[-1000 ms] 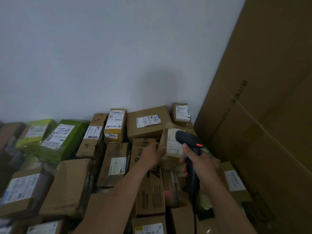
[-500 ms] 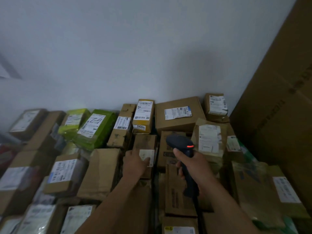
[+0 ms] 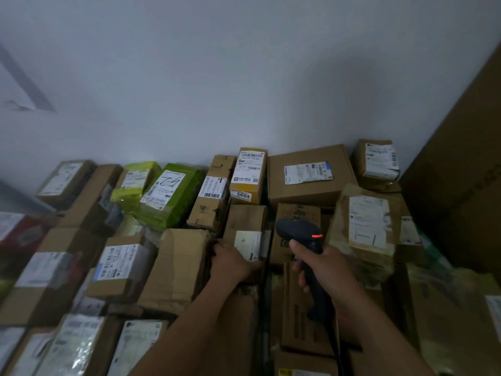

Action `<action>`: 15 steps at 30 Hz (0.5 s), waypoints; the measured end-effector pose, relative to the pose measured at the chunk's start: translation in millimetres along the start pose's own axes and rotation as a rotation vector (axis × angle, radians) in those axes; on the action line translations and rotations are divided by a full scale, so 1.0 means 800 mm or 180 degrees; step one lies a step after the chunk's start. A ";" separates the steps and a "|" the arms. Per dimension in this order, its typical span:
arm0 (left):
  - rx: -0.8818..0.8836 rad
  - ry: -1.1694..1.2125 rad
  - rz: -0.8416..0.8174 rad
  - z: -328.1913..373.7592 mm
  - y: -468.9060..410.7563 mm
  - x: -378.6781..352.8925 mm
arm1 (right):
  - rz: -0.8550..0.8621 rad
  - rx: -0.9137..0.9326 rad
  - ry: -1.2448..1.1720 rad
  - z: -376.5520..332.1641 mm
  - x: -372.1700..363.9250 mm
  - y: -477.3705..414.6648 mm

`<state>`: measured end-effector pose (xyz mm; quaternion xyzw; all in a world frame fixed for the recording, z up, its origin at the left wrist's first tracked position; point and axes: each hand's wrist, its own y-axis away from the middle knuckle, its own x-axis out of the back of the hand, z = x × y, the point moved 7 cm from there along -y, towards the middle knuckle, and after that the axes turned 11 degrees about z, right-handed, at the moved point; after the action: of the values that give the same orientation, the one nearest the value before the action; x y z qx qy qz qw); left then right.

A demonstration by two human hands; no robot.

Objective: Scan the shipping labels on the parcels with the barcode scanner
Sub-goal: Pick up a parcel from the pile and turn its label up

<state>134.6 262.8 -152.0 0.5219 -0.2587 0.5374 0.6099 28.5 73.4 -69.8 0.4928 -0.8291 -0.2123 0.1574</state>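
A pale wall (image 3: 217, 77) rises behind, and a tall cardboard panel (image 3: 461, 191) stands at right.

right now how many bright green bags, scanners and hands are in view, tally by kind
bright green bags: 2
barcode scanner: 1
hands: 2, left hand gripping a brown parcel, right hand gripping the scanner
total: 5
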 end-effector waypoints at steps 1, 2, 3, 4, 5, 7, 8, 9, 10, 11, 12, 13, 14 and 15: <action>-0.0021 0.0168 0.0086 -0.001 0.004 0.007 | -0.0008 0.0017 0.0013 -0.002 0.000 0.002; -0.0070 0.0282 0.0168 -0.002 0.008 0.016 | -0.0013 0.0034 0.0029 -0.003 0.000 0.004; -0.0161 0.0356 0.0242 0.000 0.012 0.025 | -0.0023 0.0051 0.0035 -0.005 0.000 0.006; -0.0277 0.0412 0.0325 0.002 0.016 0.035 | -0.0041 0.0069 0.0030 -0.007 0.000 0.010; -0.0404 0.0487 0.0435 0.005 0.020 0.046 | -0.0062 0.0089 0.0023 -0.009 -0.001 0.013; -0.0560 0.0761 0.0652 0.006 0.027 0.071 | -0.0094 0.0135 0.0019 -0.013 0.000 0.023; -0.0565 0.0943 0.0702 0.005 0.031 0.083 | -0.0111 0.0163 0.0011 -0.015 0.000 0.029; -0.0576 0.1084 0.0685 0.003 0.036 0.094 | -0.0123 0.0194 -0.0005 -0.018 0.000 0.035; -0.0624 0.1153 0.0625 0.000 0.040 0.104 | -0.0123 0.0223 -0.0014 -0.020 0.000 0.042; -0.0704 0.1180 0.0590 -0.001 0.046 0.113 | -0.0120 0.0259 0.0012 -0.022 0.000 0.050; -0.0755 0.1252 0.0608 -0.006 0.050 0.124 | -0.0124 0.0306 0.0072 -0.024 -0.001 0.058; -0.0749 0.1384 0.0683 -0.012 0.054 0.135 | -0.0144 0.0362 0.0140 -0.026 -0.001 0.066; -0.0719 0.1550 0.0777 -0.018 0.057 0.148 | -0.0180 0.0424 0.0191 -0.029 -0.002 0.075; -0.0670 0.1730 0.0843 -0.025 0.059 0.158 | -0.0225 0.0488 0.0233 -0.031 -0.003 0.084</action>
<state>122.5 324.1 -31.0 0.2551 -0.2062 0.7022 0.6320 -9.2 99.2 -14.6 0.5397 -0.8187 -0.1354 0.1418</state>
